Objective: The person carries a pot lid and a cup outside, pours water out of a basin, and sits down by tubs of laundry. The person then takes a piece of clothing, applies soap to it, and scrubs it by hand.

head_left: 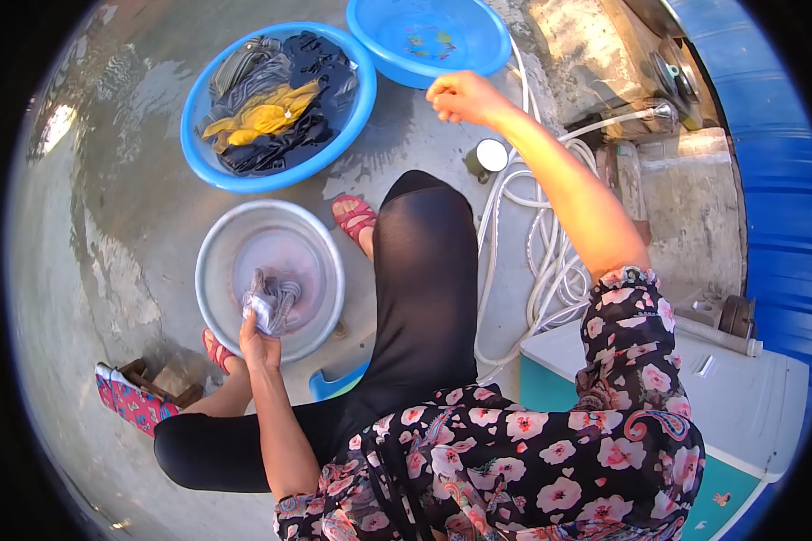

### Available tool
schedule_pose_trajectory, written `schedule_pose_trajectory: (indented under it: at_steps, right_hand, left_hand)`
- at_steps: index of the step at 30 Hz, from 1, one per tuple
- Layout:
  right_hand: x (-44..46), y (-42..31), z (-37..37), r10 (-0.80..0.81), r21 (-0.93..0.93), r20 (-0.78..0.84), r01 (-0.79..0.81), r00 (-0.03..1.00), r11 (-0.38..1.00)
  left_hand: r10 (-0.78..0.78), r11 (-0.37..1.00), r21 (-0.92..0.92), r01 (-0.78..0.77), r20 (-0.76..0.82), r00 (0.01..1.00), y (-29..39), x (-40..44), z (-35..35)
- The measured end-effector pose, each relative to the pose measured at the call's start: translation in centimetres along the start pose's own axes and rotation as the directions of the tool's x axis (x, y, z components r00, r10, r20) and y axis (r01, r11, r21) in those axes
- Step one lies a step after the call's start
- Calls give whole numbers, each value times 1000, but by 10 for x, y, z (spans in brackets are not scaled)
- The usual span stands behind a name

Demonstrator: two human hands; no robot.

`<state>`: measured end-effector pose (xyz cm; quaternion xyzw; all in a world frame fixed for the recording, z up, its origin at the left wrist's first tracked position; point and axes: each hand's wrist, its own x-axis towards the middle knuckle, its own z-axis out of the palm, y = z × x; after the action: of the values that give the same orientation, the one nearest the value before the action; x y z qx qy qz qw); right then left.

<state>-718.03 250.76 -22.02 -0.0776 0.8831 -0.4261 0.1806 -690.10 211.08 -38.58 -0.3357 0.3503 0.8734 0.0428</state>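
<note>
My left hand [260, 344] is closed on a grey and white striped cloth [275, 302], bunched up over the near side of a grey metal basin [205, 270]. A shallow layer of cloudy water seems to lie in that basin. Out to the right, my right hand [466, 97] is raised with its fingers curled in, and nothing shows in it. It is nearest the front rim of a blue basin [388, 70] with a coloured pattern on its bottom. Whether it touches that rim I cannot tell.
Another blue tub [189, 135] holds dark, grey and yellow clothes [266, 114] in water. A white hose [537, 225] lies coiled right of my knee, beside a small white-topped container [492, 154]. A white-lidded teal box [749, 388] stands at the right. The concrete floor [108, 225] looks wet.
</note>
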Motion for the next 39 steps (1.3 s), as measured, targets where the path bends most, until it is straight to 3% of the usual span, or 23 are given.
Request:
schedule_pose_trajectory:
  at_steps: [2, 3, 5, 8, 10, 11, 12, 13, 14, 15, 17, 19, 20, 24, 26, 29, 31, 33, 38, 39]
  right_hand:
    - [-16, 75, -21, 307, 130, -254, -282, 917, 950]
    - [-27, 127, -28, 297, 167, -312, -255, 903, 952]
    - [-45, 182, -24, 526, 145, -394, -515, 753, 845]
    - [-64, 238, 3, 550, 106, -439, -567, 710, 817]
    - [-65, 256, 23, 585, -93, -475, -699, 657, 709]
    - [-64, 258, 32, 598, -88, -463, -705, 655, 704]
    - [-60, 260, 43, 782, 324, -421, -729, 459, 602]
    - [-56, 263, 51, 921, 677, -278, -624, 274, 390]
    - [-54, 272, 59, 948, 810, -149, -516, 280, 280]
    - [-50, 278, 64, 951, 809, -133, -524, 280, 267]
    - [-47, 276, 76, 923, 897, -70, -382, 378, 224]
    - [-41, 282, 85, 934, 895, -31, -405, 357, 185]
    - [-40, 287, 89, 940, 900, -55, -391, 338, 194]
    - [-57, 277, 122, 932, 901, -125, -354, 341, 251]
    - [-84, 263, 147, 910, 866, -147, -393, 389, 308]
    - [-132, 254, 192, 878, 758, -235, -487, 417, 434]
    - [-173, 249, 230, 843, 618, -235, -595, 483, 514]
    - [-189, 235, 244, 853, 655, -213, -578, 477, 487]
    - [-212, 224, 245, 861, 673, -146, -588, 488, 448]
    - [-215, 232, 245, 803, 524, -354, -609, 479, 595]
  left_hand:
    - [-179, 967, -182, 180, 23, 984, 1, 0, -6]
    - [-180, 969, -167, 181, 22, 983, 2, -1, -6]
    - [-218, 963, -170, 208, -39, 975, 4, -4, -5]
    - [-216, 971, -118, 208, -62, 974, 8, -7, -10]
    - [-208, 976, -83, 199, -111, 972, 10, -10, 0]
    - [-213, 976, -75, 205, -124, 969, 11, -9, -4]
    - [-219, 975, -71, 210, -147, 965, 11, -9, -11]
    - [-222, 975, -69, 213, -167, 961, 13, -8, -8]
    - [-221, 975, -62, 213, -178, 959, 14, -7, -4]
    - [-236, 971, -83, 226, -130, 963, 15, -8, 0]
    - [-249, 966, -94, 240, -103, 963, 17, -11, 4]
    - [-262, 950, -152, 272, 83, 962, 17, -13, 3]
    - [-265, 956, -143, 256, -46, 963, 17, -16, 12]
    - [-276, 959, -101, 266, -106, 955, 7, -8, -9]
    - [-195, 974, 86, 209, -142, 970, 5, -8, -22]
    - [-234, 972, -31, 233, -54, 971, 10, -19, 20]
    - [-295, 954, -54, 294, -10, 956, 10, -19, 12]
    - [-344, 935, -81, 345, 26, 939, 8, -16, 0]
    - [-194, 981, -43, 189, -179, 965, 7, -22, 22]
    - [-188, 982, -44, 183, -175, 966, 8, -22, 22]
